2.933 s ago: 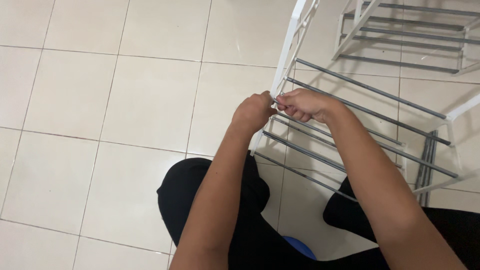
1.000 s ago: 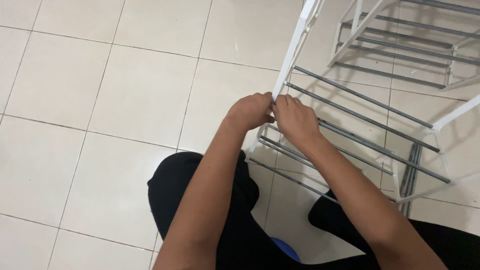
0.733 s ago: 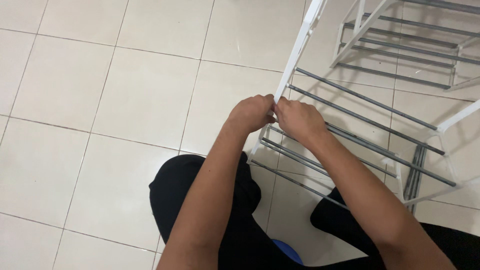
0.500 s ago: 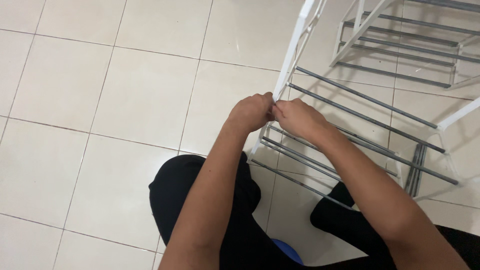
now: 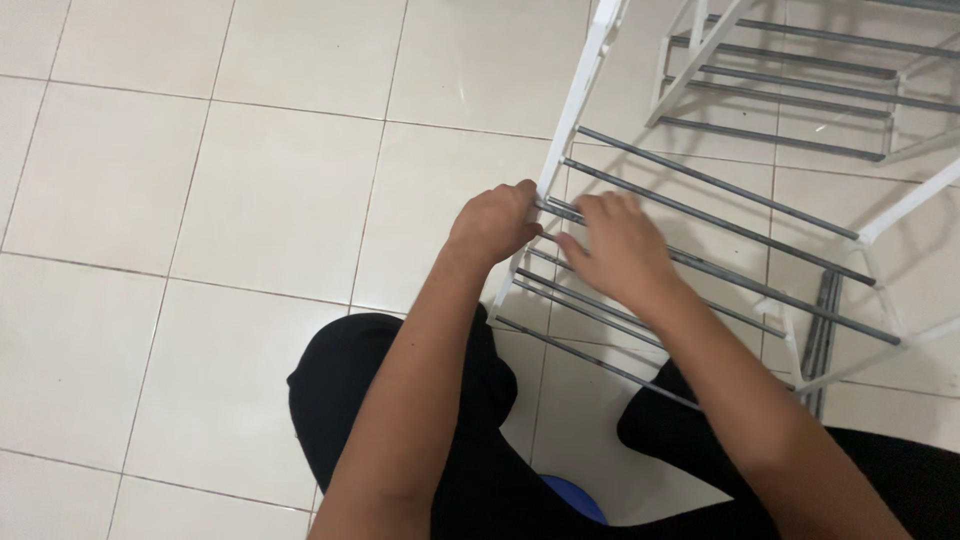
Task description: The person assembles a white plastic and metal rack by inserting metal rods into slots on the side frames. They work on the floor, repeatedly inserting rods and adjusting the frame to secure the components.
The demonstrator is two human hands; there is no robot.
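Head view, looking straight down at a seated person's lap and arms.

Left hand [image 5: 492, 222], centre of frame: clenched around the white metal side rail of the rack frame [image 5: 566, 128], at the joint where the thin grey metal rod [image 5: 720, 272] meets it. Right hand [image 5: 620, 245], just right of centre: fingers spread and loose, lying flat over the grey rod near its left end; blurred, so cannot tell whether any finger curls under it. Reads as released, resting on top.

White rack frame with grey cross rods: runs from the top centre of the frame down to the middle, tilted, lower end near the knees in black trousers [image 5: 400, 400]. Second white rack section with grey rods [image 5: 790, 85]: upper right, well apart from both hands. Bundle of loose grey rods [image 5: 822, 330] on the cream tiled floor [image 5: 200, 200], right of centre. Blue rounded object [image 5: 575, 497] at bottom centre, mostly hidden.

Risks, judged from this moment only:
- Rod end possibly not fully seated in the rail socket; with nothing gripping it, could spring out.
- Frame steadied by one hand alone; a push on the rod could twist the rail and tip the frame toward the legs.
- Fingers at the rod-to-rail joint exposed to a pinch.
- Loose rods by the frame's foot liable to roll if knocked.
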